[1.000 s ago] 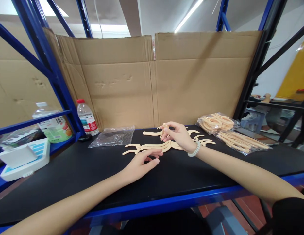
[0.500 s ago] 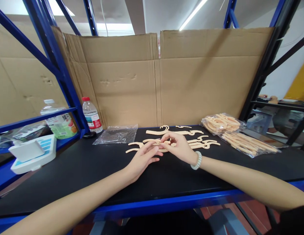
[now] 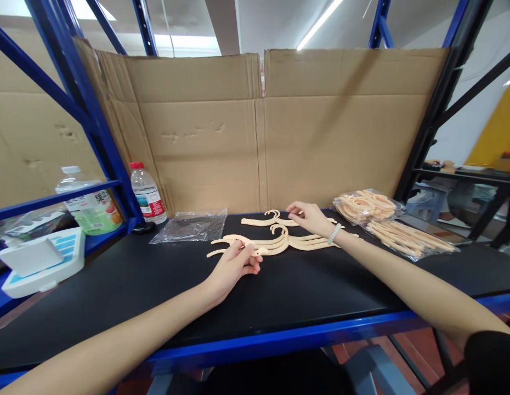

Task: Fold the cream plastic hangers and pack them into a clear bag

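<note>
Two bare hands work on a black shelf (image 3: 115, 296). Nearest, the left hand (image 3: 232, 266) pinches the left end of a stack of small beige hangers (image 3: 279, 244). Farther right, the right hand (image 3: 310, 216) rests fingers-down on a single hanger (image 3: 265, 221); its grip is hidden. Bagged hangers (image 3: 368, 206) blur together far right.

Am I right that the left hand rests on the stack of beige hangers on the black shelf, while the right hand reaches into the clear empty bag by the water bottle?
Not quite. In the head view the right hand reaches to a loose hanger at the back, not into the clear empty bag, which lies untouched near the water bottle. The left hand does rest on the stack of beige hangers on the black shelf.
</note>
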A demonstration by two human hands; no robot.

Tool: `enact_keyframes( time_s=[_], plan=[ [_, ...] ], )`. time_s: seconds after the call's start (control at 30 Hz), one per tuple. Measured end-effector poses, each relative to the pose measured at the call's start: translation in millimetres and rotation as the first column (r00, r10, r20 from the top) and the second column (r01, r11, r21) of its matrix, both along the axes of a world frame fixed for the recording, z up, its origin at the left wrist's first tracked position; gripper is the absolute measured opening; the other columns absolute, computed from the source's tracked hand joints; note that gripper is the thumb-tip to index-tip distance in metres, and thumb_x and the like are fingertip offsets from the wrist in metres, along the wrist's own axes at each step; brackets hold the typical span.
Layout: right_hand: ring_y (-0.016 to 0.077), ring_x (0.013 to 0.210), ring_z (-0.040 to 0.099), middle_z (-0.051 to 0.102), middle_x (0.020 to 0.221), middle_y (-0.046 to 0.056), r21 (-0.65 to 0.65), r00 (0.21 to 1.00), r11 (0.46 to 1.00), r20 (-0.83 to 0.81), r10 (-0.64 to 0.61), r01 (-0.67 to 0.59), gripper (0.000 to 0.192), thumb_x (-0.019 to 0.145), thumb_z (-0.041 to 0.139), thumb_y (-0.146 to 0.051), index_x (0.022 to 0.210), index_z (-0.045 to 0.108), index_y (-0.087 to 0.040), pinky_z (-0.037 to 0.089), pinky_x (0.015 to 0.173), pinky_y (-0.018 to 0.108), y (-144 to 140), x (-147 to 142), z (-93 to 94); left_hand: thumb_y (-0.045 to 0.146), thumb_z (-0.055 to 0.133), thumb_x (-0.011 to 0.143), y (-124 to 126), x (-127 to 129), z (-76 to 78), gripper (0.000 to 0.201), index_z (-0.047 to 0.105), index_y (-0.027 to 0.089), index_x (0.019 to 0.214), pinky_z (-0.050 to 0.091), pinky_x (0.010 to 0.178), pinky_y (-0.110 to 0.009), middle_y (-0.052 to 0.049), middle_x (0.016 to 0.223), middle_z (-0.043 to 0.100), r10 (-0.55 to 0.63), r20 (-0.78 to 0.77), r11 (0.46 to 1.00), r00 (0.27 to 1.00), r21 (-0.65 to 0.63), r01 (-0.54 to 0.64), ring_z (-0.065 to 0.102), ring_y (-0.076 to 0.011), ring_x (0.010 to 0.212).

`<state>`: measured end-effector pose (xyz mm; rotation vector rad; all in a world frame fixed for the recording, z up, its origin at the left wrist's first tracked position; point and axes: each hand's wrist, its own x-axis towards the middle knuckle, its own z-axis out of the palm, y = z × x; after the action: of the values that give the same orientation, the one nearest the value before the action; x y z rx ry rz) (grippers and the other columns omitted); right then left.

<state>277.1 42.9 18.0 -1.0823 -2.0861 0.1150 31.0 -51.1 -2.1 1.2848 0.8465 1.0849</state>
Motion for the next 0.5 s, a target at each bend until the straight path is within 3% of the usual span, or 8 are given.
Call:
enact_keyframes(
  time_s=[0.17,0.27,0.5],
  plan=[
    [0.0221,0.085,0.063,0.07,0.083,0.006,-0.029,0.964,0.997,0.261,-0.057,0.067,0.013,0.075,0.063,-0.008,0.083,0.068,-0.017,0.047,0.081,0.035,35,42,-18.1,0.043,0.071,0.076,-2,0,1.4,0.035,0.05,0.016,0.08,0.047,0.065,-0.027,-0.002,0.073,0.062,0.027,-0.035,1.0,0.999,0.005,-0.026,0.056,-0.011,0.063],
    [0.0216,0.089,0.061,0.067,0.085,0.006,-0.031,0.931,0.996,0.359,-0.064,0.08,0.003,0.08,0.066,-0.015,0.082,0.067,-0.015,0.046,0.083,0.036,44,45,-26.6,0.04,0.074,0.073,-2,-1,2.2,0.033,0.05,0.017,0.077,0.046,0.065,-0.026,0.0,0.072,0.061,0.045,-0.038,0.999,0.998,0.008,-0.045,0.055,-0.0102,0.063],
    [0.0195,0.095,0.06,0.063,0.103,0.005,-0.007,0.917,0.996,0.392,-0.077,0.087,0.019,0.091,0.06,-0.031,0.096,0.062,-0.014,0.05,0.084,0.04,54,38,-32.8,0.04,0.072,0.076,-1,-2,5.7,0.029,0.056,0.016,0.074,0.042,0.062,-0.023,0.002,0.071,0.054,0.014,-0.082,0.999,0.997,0.036,-0.011,0.049,-0.0091,0.064]
  ],
)
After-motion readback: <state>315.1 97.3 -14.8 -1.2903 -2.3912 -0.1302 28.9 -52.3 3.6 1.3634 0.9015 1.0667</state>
